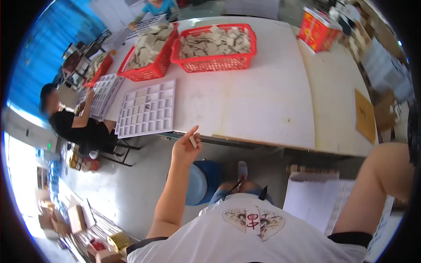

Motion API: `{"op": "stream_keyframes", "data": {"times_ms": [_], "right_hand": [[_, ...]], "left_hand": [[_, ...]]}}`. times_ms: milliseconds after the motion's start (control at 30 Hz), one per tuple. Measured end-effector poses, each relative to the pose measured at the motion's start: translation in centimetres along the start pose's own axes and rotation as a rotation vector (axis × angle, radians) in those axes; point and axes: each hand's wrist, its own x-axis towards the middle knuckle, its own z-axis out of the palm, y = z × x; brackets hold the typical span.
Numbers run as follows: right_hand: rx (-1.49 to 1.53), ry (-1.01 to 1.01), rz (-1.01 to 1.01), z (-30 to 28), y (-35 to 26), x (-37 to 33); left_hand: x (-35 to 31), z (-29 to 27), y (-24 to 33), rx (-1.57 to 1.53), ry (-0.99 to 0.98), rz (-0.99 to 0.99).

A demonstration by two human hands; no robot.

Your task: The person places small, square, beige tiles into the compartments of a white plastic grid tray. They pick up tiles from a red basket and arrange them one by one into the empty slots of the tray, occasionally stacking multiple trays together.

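My left hand (pixel 186 148) is just off the table's near edge, its index finger stretched out and the other fingers curled. In those fingers sits a small pale block (pixel 193 141), the same dull beige as the pieces in the baskets. Beyond this hand and to its left, a white tray (pixel 168 101) with many square compartments lies on the table. My right arm (pixel 381 175) is bent up at the right edge of the view, and its hand is out of sight.
Two red plastic baskets (pixel 215 65) (pixel 151 72) heaped with beige pieces stand on the white table (pixel 263 105). At its far right is a red box (pixel 318 30). A seated person (pixel 72 125) in black works at trays on the left. A blue barrel (pixel 212 175) stands below.
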Motion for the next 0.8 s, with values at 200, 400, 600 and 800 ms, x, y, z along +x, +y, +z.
{"op": "stream_keyframes", "data": {"times_ms": [200, 400, 600, 800], "right_hand": [[0.503, 0.076, 0.236, 8.7, 11.7, -0.6], [1.057, 0.067, 1.220, 25.0, 25.9, -15.7], [0.246, -0.278, 0.885, 35.1, 31.6, -18.6], [-0.273, -0.396, 0.228, 44.5, 34.7, -12.5]], "left_hand": [[-2.6, -6.7, 2.7, -0.044, 0.483, 0.393], [-1.4, -11.3, 7.8, 0.122, 0.661, 0.553], [1.8, -14.2, 13.8, 0.267, 0.717, 0.620], [5.2, -22.0, 19.0, 0.237, 0.854, 0.602]]}}
